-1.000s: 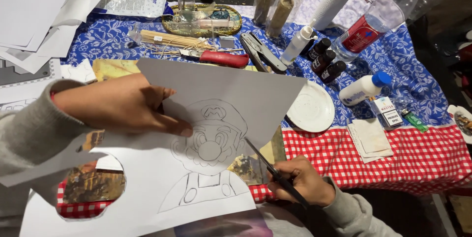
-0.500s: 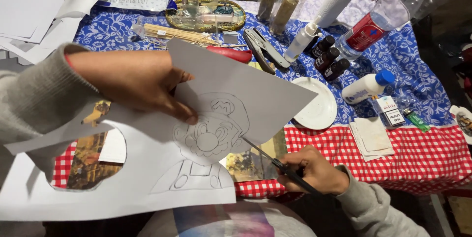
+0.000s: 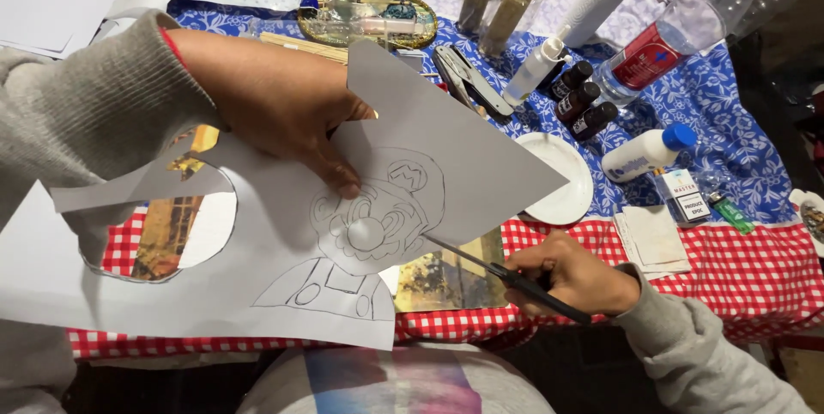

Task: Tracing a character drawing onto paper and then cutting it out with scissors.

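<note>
My left hand (image 3: 283, 105) grips a large white paper sheet (image 3: 481, 165) bearing a pencil drawing of a cartoon character with a cap and moustache (image 3: 373, 217). The thumb presses on the sheet just above the drawn face. A round hole (image 3: 163, 234) is cut out of the sheet's left part. My right hand (image 3: 571, 277) holds black scissors (image 3: 506, 275) low at the right; their blades reach into the sheet's edge beside the drawn head. Both sleeves are grey.
The table carries a blue floral cloth (image 3: 730, 122) and a red checked cloth (image 3: 747, 268). On them stand a white plate (image 3: 558, 178), small dark bottles (image 3: 579, 101), a white bottle with a blue cap (image 3: 644, 152), a clear plastic bottle (image 3: 687, 28), pliers (image 3: 468, 79) and a gold-rimmed tray (image 3: 369, 19).
My left hand has turned the sheet and lifted it higher, so the drawn face sits nearer the scissors. My right hand with the scissors has shifted right and now meets the sheet's edge.
</note>
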